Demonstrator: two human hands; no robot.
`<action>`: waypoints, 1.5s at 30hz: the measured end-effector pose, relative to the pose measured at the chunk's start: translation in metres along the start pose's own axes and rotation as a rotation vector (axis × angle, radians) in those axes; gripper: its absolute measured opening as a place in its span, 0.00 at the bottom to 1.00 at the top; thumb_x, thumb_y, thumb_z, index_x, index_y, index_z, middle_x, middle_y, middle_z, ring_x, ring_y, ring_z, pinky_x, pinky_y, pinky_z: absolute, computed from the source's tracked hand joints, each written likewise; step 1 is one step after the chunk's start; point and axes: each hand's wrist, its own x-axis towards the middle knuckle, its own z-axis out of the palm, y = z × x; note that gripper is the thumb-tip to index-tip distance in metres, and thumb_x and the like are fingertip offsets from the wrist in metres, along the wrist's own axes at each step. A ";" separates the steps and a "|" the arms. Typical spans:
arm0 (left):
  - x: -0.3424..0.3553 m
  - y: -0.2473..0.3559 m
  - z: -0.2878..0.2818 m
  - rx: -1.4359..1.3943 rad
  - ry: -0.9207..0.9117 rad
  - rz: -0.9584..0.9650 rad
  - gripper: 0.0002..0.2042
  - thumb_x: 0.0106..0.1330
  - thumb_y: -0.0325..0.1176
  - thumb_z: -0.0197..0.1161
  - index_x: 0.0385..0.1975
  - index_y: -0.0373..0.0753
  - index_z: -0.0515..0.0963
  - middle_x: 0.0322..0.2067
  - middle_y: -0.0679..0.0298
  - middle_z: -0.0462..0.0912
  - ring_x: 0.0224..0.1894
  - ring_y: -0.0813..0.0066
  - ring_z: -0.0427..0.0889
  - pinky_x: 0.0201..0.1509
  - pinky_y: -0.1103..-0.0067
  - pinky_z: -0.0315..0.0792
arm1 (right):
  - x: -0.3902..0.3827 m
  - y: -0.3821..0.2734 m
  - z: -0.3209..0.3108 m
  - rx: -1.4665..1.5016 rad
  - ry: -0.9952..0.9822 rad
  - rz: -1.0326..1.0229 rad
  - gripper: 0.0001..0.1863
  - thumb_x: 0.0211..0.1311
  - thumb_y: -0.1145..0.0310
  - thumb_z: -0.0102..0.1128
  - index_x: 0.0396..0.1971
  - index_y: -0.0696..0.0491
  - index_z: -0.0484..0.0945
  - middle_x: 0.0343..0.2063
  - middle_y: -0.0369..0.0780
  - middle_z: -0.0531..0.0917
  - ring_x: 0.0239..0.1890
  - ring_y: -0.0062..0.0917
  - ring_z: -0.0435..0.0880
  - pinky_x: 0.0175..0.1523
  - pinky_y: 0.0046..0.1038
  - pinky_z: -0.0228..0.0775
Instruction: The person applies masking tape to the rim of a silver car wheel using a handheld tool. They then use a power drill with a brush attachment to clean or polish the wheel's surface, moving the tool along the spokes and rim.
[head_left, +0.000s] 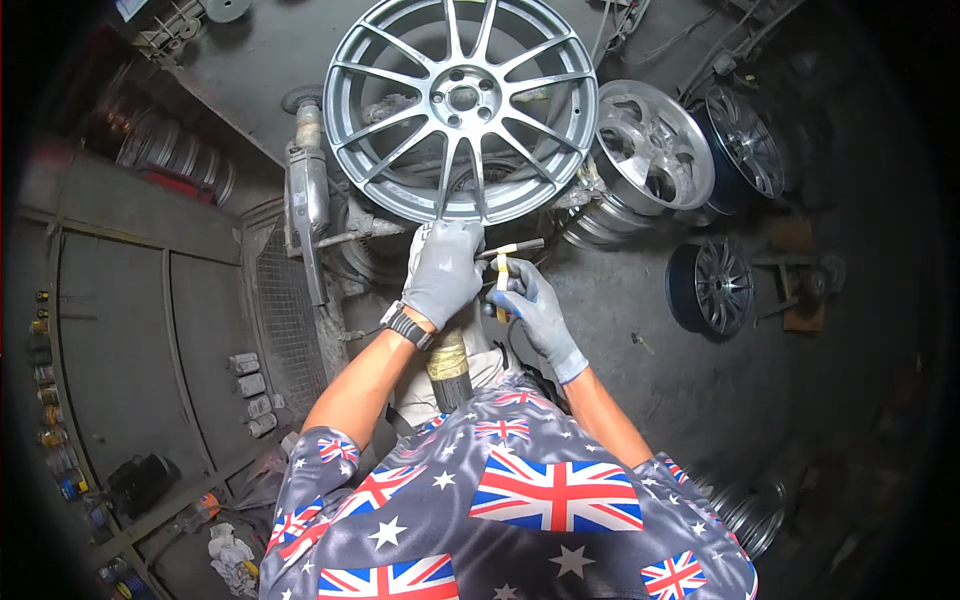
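My left hand (447,272), in a grey glove, is closed just below the near rim of a silver multi-spoke car wheel (463,97). From its right side sticks out a short dark rod (518,248) with a bit of yellow on it. My right hand (537,308), gloved as well, pinches a narrow yellow strip (502,282) that runs up to the rod. Below my left wrist, close to my body, is a cylinder (449,372) wrapped in yellow with a black end; the left hand and wrist partly hide what it joins.
A metal power tool (308,190) hangs left of the wheel. More wheels (655,145) lean at the right, another (710,288) rests on the floor, and several cans (252,393) line the left. A mesh panel (288,300) stands near the stand's left side.
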 end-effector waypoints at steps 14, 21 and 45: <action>-0.002 0.002 0.002 -0.037 -0.088 -0.030 0.07 0.63 0.31 0.70 0.37 0.36 0.82 0.35 0.50 0.84 0.46 0.45 0.81 0.52 0.56 0.73 | -0.003 -0.002 -0.005 -0.038 -0.024 0.016 0.27 0.69 0.74 0.68 0.66 0.58 0.73 0.39 0.36 0.85 0.37 0.20 0.87 0.48 0.24 0.80; 0.001 0.012 0.002 0.019 0.040 -0.001 0.09 0.59 0.27 0.70 0.38 0.34 0.81 0.35 0.48 0.84 0.46 0.44 0.82 0.55 0.57 0.75 | 0.000 0.000 -0.004 0.083 -0.007 0.017 0.27 0.68 0.77 0.67 0.66 0.58 0.74 0.39 0.36 0.84 0.36 0.20 0.86 0.45 0.25 0.80; 0.002 -0.012 -0.011 -0.107 -0.282 0.030 0.13 0.67 0.32 0.66 0.48 0.35 0.86 0.38 0.46 0.87 0.50 0.44 0.84 0.60 0.56 0.74 | -0.008 -0.005 0.004 -0.008 0.039 0.039 0.22 0.74 0.72 0.63 0.65 0.59 0.76 0.38 0.37 0.85 0.34 0.18 0.86 0.44 0.22 0.79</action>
